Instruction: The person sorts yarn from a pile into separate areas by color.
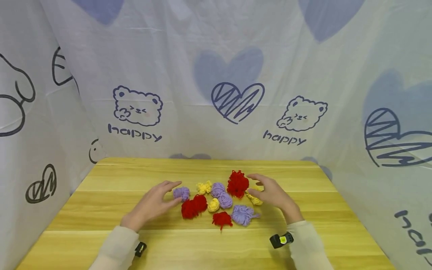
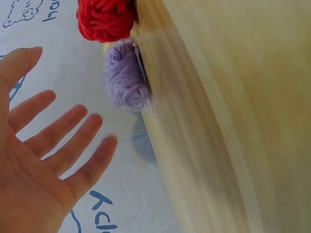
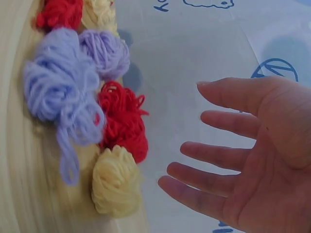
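Several yarn balls lie in a loose group on the wooden table. My left hand (image 1: 152, 204), fingers spread, is nearest to a purple yarn ball (image 1: 181, 193) and red yarn (image 1: 194, 207); the left wrist view shows its palm (image 2: 43, 179) with nothing in it. On the other side, my right hand (image 1: 275, 193) hovers near yellow yarn (image 1: 254, 197) and a loopy red yarn ball (image 1: 237, 183). Its fingers are extended and empty in the right wrist view. Between the hands sit a light purple ball (image 1: 243, 215), small red yarn (image 1: 222, 219) and a yellow ball (image 1: 213, 205).
Two more purple balls (image 1: 225, 200) touch in the middle, beside loose yellow yarn (image 1: 204, 187). A white printed curtain (image 1: 189, 123) stands behind the table (image 1: 202, 247) and along both sides. Black straps with small devices (image 1: 281, 240) sit at both wrists.
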A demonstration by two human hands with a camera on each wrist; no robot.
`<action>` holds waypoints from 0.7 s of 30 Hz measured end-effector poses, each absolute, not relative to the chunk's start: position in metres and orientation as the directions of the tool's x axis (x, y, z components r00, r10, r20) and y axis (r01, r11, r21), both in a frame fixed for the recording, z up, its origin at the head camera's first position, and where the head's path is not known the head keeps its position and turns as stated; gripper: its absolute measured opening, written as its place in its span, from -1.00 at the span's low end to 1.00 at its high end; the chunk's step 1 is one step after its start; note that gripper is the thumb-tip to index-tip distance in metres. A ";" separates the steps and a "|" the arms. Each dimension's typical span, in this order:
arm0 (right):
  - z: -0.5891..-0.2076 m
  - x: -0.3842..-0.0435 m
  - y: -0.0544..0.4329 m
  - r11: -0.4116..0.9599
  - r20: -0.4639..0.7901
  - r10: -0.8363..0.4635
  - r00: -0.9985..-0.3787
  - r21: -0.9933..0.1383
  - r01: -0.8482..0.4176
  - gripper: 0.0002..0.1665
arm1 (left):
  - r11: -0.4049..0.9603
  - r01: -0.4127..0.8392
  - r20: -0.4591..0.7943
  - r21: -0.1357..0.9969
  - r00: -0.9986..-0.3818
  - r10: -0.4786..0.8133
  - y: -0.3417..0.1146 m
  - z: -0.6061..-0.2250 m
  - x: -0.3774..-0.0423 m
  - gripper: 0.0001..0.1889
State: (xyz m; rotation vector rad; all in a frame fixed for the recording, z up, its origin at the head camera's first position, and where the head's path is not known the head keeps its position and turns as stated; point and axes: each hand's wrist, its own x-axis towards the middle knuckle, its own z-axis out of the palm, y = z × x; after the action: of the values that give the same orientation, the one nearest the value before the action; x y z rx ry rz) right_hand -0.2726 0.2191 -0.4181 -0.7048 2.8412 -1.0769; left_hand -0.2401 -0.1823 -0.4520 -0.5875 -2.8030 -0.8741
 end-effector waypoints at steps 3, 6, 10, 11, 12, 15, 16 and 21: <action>-0.419 -0.272 0.213 0.639 0.126 -0.429 -0.895 -0.657 -0.399 -0.39 | 0.731 0.404 0.227 0.550 -0.915 0.334 -0.179 -0.453 -0.240 -0.38; -0.420 -0.271 0.206 0.623 0.119 -0.432 -0.894 -0.678 -0.391 -0.41 | 0.706 0.414 0.216 0.575 -0.909 0.357 -0.176 -0.453 -0.240 -0.39; -0.421 -0.269 0.196 0.614 0.106 -0.429 -0.897 -0.694 -0.376 -0.46 | 0.682 0.427 0.213 0.594 -0.901 0.378 -0.172 -0.454 -0.239 -0.45; -0.421 -0.269 0.194 0.613 0.102 -0.431 -0.897 -0.696 -0.374 -0.47 | 0.681 0.430 0.212 0.593 -0.899 0.383 -0.171 -0.454 -0.238 -0.46; -0.421 -0.268 0.191 0.607 0.100 -0.436 -0.895 -0.701 -0.374 -0.48 | 0.678 0.433 0.211 0.594 -0.897 0.388 -0.170 -0.454 -0.238 -0.46; -0.421 -0.265 0.184 0.601 0.090 -0.444 -0.891 -0.708 -0.371 -0.51 | 0.672 0.455 0.217 0.584 -0.885 0.411 -0.168 -0.455 -0.237 -0.48; -0.421 -0.265 0.183 0.598 0.089 -0.451 -0.888 -0.709 -0.374 -0.52 | 0.670 0.463 0.219 0.580 -0.881 0.419 -0.168 -0.456 -0.237 -0.49; -0.422 -0.263 0.175 0.585 0.095 -0.484 -0.870 -0.704 -0.402 -0.58 | 0.671 0.476 0.214 0.569 -0.873 0.437 -0.166 -0.459 -0.237 -0.51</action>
State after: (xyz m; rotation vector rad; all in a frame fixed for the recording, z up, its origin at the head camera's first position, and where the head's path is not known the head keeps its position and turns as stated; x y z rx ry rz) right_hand -0.2631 0.1748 -0.4217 -0.7575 2.7004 -1.1584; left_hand -0.2375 -0.1656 -0.4588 -0.7704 -2.8165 -0.9849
